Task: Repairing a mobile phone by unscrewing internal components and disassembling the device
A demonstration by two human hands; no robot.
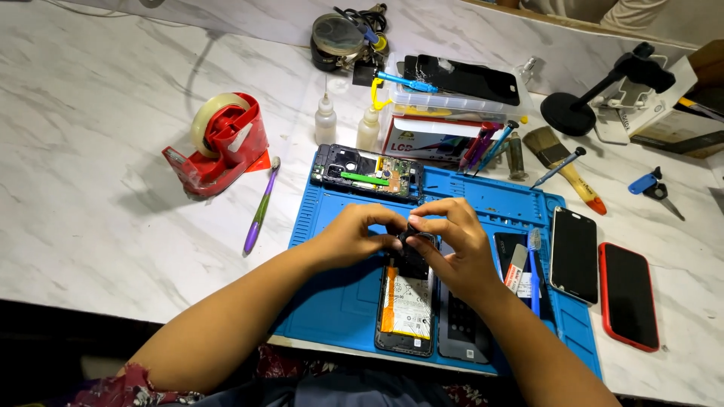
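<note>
While pinched together over the top end of an opened phone (406, 301), fingers (419, 224) of both hands clamped on one small black part (408, 237); too small to tell what kind. Left hand (353, 235) closing in from the left, right hand (457, 247) from the right, fingertips of the two nearly touching above the part. Opened phone lying back-off on a blue work mat (335, 301), battery with orange edge showing, bottom end toward the near edge of the mat. Just beside it to the right, one dark back cover (461, 325). Further right on the mat, one blue toothbrush (534, 271). Off the mat's right edge, two more phones face up: one black (574, 255), one in a red case (628, 295), side by side. At the mat's far edge, one stripped phone frame (366, 172) with circuit board exposed. Beyond it, two small white squeeze bottles (325, 120) on the marble surface (90, 151), and one clear box (452, 94) with a dark screen on top. Left of the mat, one purple toothbrush (260, 207) and one red tape dispenser (223, 145). Far right, one paintbrush (562, 166).
</note>
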